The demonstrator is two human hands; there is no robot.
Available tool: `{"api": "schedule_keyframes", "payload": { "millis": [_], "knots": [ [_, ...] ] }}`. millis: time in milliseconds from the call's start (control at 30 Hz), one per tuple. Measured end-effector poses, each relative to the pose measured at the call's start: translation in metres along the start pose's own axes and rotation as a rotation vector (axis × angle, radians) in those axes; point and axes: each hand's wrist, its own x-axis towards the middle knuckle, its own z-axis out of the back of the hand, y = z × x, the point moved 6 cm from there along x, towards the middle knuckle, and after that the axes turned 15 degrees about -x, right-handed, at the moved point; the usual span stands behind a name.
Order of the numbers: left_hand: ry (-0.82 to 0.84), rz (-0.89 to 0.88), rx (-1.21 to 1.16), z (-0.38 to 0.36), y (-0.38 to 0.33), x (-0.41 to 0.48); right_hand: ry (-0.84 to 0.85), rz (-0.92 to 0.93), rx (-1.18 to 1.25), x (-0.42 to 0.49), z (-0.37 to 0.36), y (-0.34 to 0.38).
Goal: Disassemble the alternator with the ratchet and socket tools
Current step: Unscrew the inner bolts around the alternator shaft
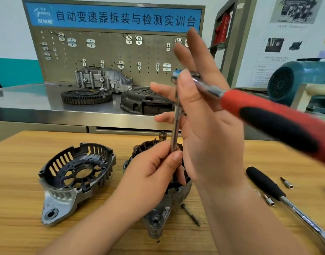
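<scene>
Alternator (158,214) with its windings exposed, standing on the desk (20,199) beneath both hands. Its detached end housing (75,172) lies just beside it at left, and a loose through bolt (191,215) at right. Hazards, as judged: the extension bar (176,126), held upright above the alternator, may slip off the ratchet (268,111) drive and drop onto the copper windings; the long red handle, projecting unsupported to the right, could lever the head out of a light grip. Left hand (148,173) pinches the bar's lower end between thumb and curled fingers. Right hand (213,129) is raised, fingers splayed nearly straight, its thumb pressing the ratchet head against them. Whether bar and head are fully seated cannot be told.
</scene>
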Motion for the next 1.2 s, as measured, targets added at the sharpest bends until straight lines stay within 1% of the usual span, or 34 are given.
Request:
{"api": "schedule_keyframes", "payload": {
  "millis": [133,200,233,333,433,500,533,600,700,800,867,933,1067,1133,1200],
  "knots": [
    [0.072,0.021,-0.063,-0.001,0.0,-0.003,0.071,-0.248,0.262,0.002,-0.002,-0.014],
    [0.07,0.02,-0.063,-0.001,-0.002,-0.003,0.115,-0.36,0.342,0.0,-0.004,-0.021],
    [0.071,0.011,-0.037,-0.001,-0.003,-0.002,0.121,-0.38,0.355,-0.001,-0.005,-0.023],
    [0.053,-0.016,0.039,0.0,-0.002,-0.001,0.059,-0.307,0.269,-0.001,-0.002,-0.023],
    [0.002,-0.028,0.071,0.002,-0.001,0.0,-0.016,-0.106,0.058,0.002,0.006,-0.012],
    [0.0,-0.02,0.072,0.002,0.0,0.0,0.005,0.003,-0.083,0.003,0.007,-0.006],
    [0.002,-0.021,0.071,0.002,0.0,0.0,0.025,0.014,-0.105,0.003,0.006,-0.005],
    [0.011,-0.031,0.073,0.002,0.001,0.0,0.043,-0.045,0.014,0.003,0.004,-0.007],
    [0.066,-0.014,0.018,0.0,0.0,-0.001,0.074,-0.25,0.235,0.002,-0.001,-0.015],
    [0.086,0.003,-0.049,-0.001,-0.001,-0.002,0.156,-0.437,0.357,0.0,-0.006,-0.021],
    [0.076,0.006,-0.014,0.0,-0.001,0.0,0.16,-0.496,0.395,-0.001,-0.006,-0.024],
    [0.064,0.01,0.02,0.0,-0.001,0.001,0.116,-0.487,0.38,-0.002,-0.005,-0.026],
    [-0.007,0.011,0.001,0.001,0.0,0.0,-0.018,-0.352,0.238,-0.004,-0.001,-0.022],
    [-0.036,0.014,-0.013,0.002,0.001,0.0,-0.043,-0.293,0.188,-0.004,-0.002,-0.019],
    [-0.042,0.015,-0.006,0.002,0.001,0.0,-0.048,-0.264,0.187,-0.004,-0.003,-0.017]
  ]
}}
